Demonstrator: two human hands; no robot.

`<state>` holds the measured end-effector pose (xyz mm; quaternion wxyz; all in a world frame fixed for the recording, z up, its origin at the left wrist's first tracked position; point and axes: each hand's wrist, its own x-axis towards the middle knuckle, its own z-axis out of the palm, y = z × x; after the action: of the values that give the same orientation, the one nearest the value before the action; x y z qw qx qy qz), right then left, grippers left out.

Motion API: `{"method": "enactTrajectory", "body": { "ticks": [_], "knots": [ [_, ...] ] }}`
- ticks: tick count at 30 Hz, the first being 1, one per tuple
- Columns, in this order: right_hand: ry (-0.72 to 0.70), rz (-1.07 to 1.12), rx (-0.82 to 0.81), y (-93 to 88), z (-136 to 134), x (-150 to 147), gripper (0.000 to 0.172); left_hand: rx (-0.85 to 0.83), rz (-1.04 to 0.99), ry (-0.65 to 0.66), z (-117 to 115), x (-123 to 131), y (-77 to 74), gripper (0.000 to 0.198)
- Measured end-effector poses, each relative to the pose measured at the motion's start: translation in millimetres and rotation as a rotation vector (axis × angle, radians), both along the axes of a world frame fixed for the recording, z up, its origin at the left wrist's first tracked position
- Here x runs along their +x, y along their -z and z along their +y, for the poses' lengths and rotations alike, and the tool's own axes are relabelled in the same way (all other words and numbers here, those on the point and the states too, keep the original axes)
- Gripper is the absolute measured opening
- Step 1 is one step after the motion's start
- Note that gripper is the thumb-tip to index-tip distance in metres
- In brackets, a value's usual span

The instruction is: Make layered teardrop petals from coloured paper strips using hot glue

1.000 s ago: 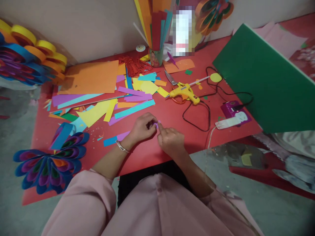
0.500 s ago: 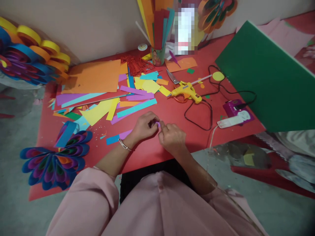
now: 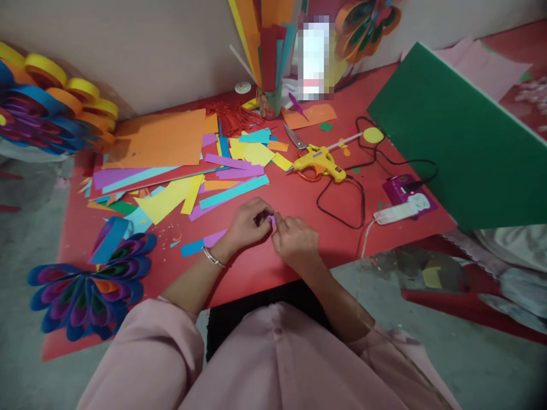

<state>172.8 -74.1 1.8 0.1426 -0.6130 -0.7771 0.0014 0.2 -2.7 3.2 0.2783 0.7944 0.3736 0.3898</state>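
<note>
My left hand (image 3: 248,223) and my right hand (image 3: 293,240) meet fingertip to fingertip over the red sheet (image 3: 299,199) on the floor. Both pinch a small purple paper piece (image 3: 272,218), mostly hidden by the fingers. A silver bangle (image 3: 211,257) sits on my left wrist. A purple and blue paper strip (image 3: 200,243) lies just left of my left wrist.
Loose coloured paper strips (image 3: 233,165) and an orange sheet (image 3: 162,136) lie behind the hands. A yellow glue gun (image 3: 318,161), scissors (image 3: 294,138), a black cable (image 3: 342,199) and a power strip (image 3: 399,210) lie to the right. A green board (image 3: 461,131) leans right. A layered paper flower (image 3: 89,282) sits left.
The hands stay pinched together on the purple piece with only small finger movements. The view has shifted slightly.
</note>
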Motion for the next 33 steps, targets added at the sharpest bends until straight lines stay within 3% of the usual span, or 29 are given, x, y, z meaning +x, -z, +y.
{"method": "enactTrajectory", "body": {
  "ticks": [18,33],
  "knots": [
    [-0.008,0.024,0.001,0.1,-2,2,0.048,-0.035,0.010,-0.003,1,0,0.4,0.010],
    [-0.021,0.131,0.182,9.3,-8,7,0.040,-0.045,0.008,0.000,-1,-1,-4.2,0.017]
  ]
}}
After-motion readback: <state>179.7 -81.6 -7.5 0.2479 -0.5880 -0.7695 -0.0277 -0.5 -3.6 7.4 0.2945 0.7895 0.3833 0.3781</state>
